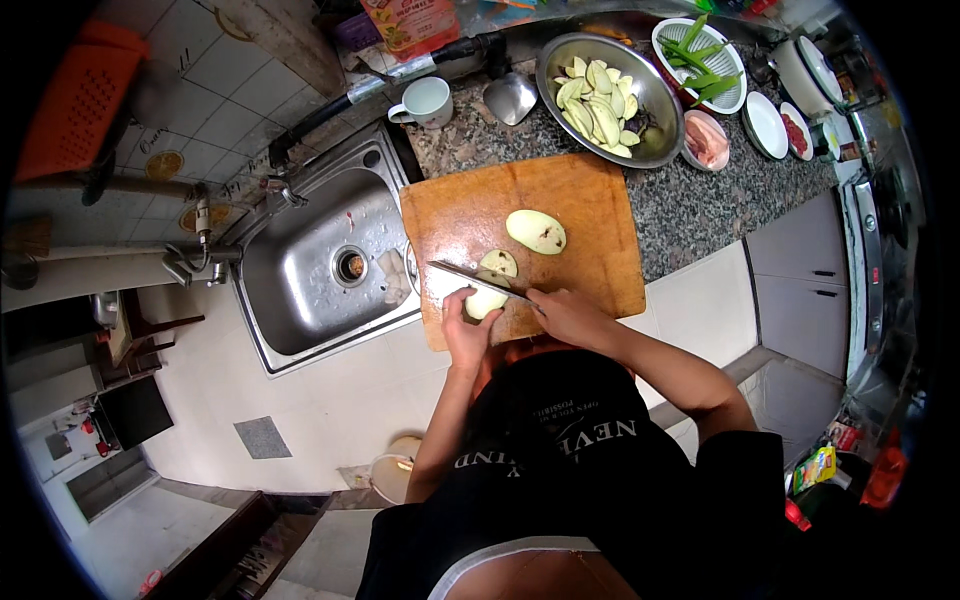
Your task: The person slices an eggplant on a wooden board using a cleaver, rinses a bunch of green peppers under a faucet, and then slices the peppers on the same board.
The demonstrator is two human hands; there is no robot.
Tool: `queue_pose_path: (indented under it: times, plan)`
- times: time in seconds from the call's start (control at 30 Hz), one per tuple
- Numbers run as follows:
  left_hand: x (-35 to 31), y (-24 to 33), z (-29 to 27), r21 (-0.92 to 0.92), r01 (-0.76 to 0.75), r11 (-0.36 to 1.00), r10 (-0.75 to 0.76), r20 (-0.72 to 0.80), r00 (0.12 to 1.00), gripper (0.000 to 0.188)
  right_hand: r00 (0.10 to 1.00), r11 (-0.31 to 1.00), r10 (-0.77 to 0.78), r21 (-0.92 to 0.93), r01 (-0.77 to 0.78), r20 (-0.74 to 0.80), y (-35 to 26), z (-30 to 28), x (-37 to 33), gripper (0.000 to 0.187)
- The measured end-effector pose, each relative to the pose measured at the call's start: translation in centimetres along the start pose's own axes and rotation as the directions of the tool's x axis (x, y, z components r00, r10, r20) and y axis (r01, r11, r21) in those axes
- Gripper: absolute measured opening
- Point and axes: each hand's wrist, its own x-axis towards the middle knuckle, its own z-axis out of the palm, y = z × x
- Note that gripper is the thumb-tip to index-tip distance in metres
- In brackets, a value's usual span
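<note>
On the wooden cutting board (590, 205), my right hand (568, 318) grips the handle of a kitchen knife (475, 275), whose blade points to the left. My left hand (467, 332) is closed round a pale piece of what looks like peeled eggplant (486, 301), just on the near side of the blade. Beyond the blade lies a cut piece (498, 264) of the same vegetable with brown marks. Farther back rests a larger oval half (536, 231), speckled brown at one end. The blade partly hides the cut between the two near pieces.
Left of the board is a steel sink (320, 210). Behind it stand a white mug (424, 102), a metal ladle (510, 98) and a steel bowl (655, 155) of cut slices. Farther right are a basket (735, 95) of green peppers, a bowl of raw meat (706, 140) and a white dish (764, 126).
</note>
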Motion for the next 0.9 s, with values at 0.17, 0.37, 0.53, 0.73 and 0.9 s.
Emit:
queue_pose_path:
  times: [0.17,0.37,0.53,0.73,0.9]
  plan:
    - [-0.1,0.4,-0.4,0.009,-0.016,1.0,0.016,0.038,0.999,0.055,0.991,0.975,-0.039,0.214,0.066,-0.129,1.1,0.5,1.4,0.016]
    - [-1.0,-0.4,-0.9,0.053,-0.047,0.997,0.044,0.064,0.997,0.06,0.998,0.977,0.04,0.212,-0.027,-0.054,0.9,-3.3,-3.0,0.027]
    - [-0.4,0.0,-1.4,0.11,-0.013,0.994,0.013,0.0,1.0,0.061,0.975,0.962,0.119,0.265,-0.066,-0.189,0.6,-5.1,-5.6,0.022]
    - [2.9,2.1,-2.4,0.276,-0.07,0.959,0.014,0.199,0.98,0.073,0.888,0.924,0.286,0.348,-0.156,-0.36,2.3,-7.0,-8.3,0.014]
    - [6.8,6.3,1.1,0.236,-0.318,0.918,0.235,0.321,0.918,0.069,0.814,0.881,0.391,0.431,-0.195,-0.429,3.6,-7.9,-9.7,0.014]
